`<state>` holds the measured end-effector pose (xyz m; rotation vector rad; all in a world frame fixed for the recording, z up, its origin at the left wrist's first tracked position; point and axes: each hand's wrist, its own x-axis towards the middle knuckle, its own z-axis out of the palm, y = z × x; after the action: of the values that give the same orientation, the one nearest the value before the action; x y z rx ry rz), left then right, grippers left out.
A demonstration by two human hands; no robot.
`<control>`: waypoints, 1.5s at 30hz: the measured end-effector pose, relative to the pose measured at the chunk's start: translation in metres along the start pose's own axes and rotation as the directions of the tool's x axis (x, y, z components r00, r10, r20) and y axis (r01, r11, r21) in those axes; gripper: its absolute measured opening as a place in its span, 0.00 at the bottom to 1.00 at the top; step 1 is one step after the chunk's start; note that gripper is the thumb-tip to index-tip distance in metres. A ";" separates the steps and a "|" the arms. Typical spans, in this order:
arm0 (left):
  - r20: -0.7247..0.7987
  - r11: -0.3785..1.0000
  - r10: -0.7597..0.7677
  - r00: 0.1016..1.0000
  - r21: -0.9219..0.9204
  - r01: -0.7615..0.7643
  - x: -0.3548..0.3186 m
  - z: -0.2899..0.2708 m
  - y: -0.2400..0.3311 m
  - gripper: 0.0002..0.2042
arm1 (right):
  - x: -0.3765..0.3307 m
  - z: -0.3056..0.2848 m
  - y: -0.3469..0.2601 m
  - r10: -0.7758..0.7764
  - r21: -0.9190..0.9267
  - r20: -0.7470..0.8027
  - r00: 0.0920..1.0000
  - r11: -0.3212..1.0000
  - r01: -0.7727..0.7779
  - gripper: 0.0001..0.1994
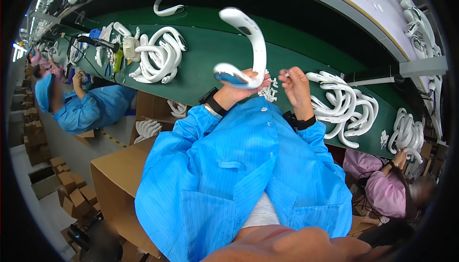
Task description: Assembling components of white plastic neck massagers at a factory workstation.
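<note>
My left grip (pixel 234 93) is curled firmly round the lower bend of a white curved piece (pixel 258 47), held up above the green surface (pixel 205 47). From here it looks light, stiff and smooth, maybe slippery; I'd favour the thick bend over the glossy tips. My right grip (pixel 298 89), fingertips pinched together, has a tiny white part (pixel 287 74). Counting: one loose curve (pixel 169 12) far left, one left heap (pixel 160 59), one right heap (pixel 342 102), one small-parts heap (pixel 269 94) between the grips; overlapping pieces I can't number.
</note>
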<state>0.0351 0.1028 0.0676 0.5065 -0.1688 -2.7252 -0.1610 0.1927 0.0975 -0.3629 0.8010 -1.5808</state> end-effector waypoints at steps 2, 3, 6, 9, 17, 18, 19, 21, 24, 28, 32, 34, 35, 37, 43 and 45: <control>0.048 0.919 -0.112 0.992 -0.374 0.122 0.007 0.003 0.006 0.15 | -0.001 -0.011 0.000 -0.003 0.028 0.022 1.000 1.000 0.002 0.05; 0.068 0.887 -0.122 0.990 -0.441 0.140 0.004 0.003 0.011 0.15 | -0.002 -0.015 -0.001 0.047 0.037 0.000 0.999 0.998 -0.047 0.06; 0.143 0.838 -0.134 0.981 -0.512 0.189 0.005 -0.012 0.022 0.15 | 0.001 -0.022 0.002 0.079 0.006 -0.052 0.996 0.997 -0.078 0.08; 0.106 0.849 -0.129 0.986 -0.503 0.165 0.003 -0.025 0.021 0.15 | 0.001 -0.003 0.001 0.040 -0.122 -0.140 0.989 0.991 -0.057 0.10; -0.124 0.862 0.284 0.951 0.468 -0.196 -0.009 0.029 -0.004 0.20 | 0.001 0.032 0.002 0.098 -0.464 0.003 0.995 0.882 -0.086 0.09; -0.097 0.873 0.280 0.955 0.439 -0.212 -0.008 0.027 -0.007 0.19 | 0.004 0.035 0.005 0.074 -0.502 0.011 0.997 0.863 -0.058 0.08; -0.069 0.884 0.279 0.958 0.408 -0.228 -0.008 0.032 -0.009 0.18 | 0.007 0.036 0.006 0.050 -0.540 0.022 0.999 0.841 -0.030 0.08; -0.090 0.808 0.390 0.917 0.511 -0.293 -0.006 0.046 -0.017 0.15 | 0.009 0.036 0.010 0.039 -0.541 0.038 0.999 0.841 -0.012 0.08; -0.061 0.765 0.451 0.890 0.541 -0.350 0.000 0.048 -0.025 0.17 | 0.010 0.029 0.021 -0.098 -0.491 0.011 0.995 0.867 0.091 0.13; -0.027 0.740 0.442 0.897 0.576 -0.347 0.000 0.049 -0.026 0.17 | 0.017 0.024 0.036 -0.251 -0.684 0.041 0.967 0.698 0.210 0.07; -0.014 0.723 0.455 0.891 0.590 -0.360 -0.001 0.050 -0.028 0.18 | 0.007 0.051 0.021 -0.146 -0.665 0.011 0.989 0.737 0.117 0.05; -0.004 0.738 0.456 0.890 0.562 -0.375 -0.004 0.052 -0.028 0.17 | 0.006 0.052 0.020 -0.140 -0.681 0.023 0.990 0.722 0.118 0.05; -0.003 0.738 0.455 0.890 0.561 -0.375 -0.004 0.051 -0.029 0.17 | 0.006 0.050 0.020 -0.140 -0.682 0.023 0.990 0.722 0.118 0.05; 0.036 0.735 0.477 0.878 0.531 -0.421 -0.004 0.049 -0.032 0.17 | 0.007 0.049 0.019 -0.111 -0.703 0.015 0.994 0.706 0.090 0.05; 0.095 0.601 0.560 0.823 0.637 -0.483 -0.004 0.054 -0.034 0.14 | -0.004 0.071 0.001 -0.157 -0.738 -0.070 0.985 0.672 0.055 0.07; 0.102 0.572 0.553 0.827 0.675 -0.465 -0.006 0.058 -0.032 0.14 | -0.007 0.066 0.001 -0.173 -0.726 -0.083 0.981 0.686 0.060 0.10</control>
<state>0.0087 0.1374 0.1177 0.6786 -1.1332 -1.9670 -0.1164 0.1810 0.1449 -0.8926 1.5488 -1.3520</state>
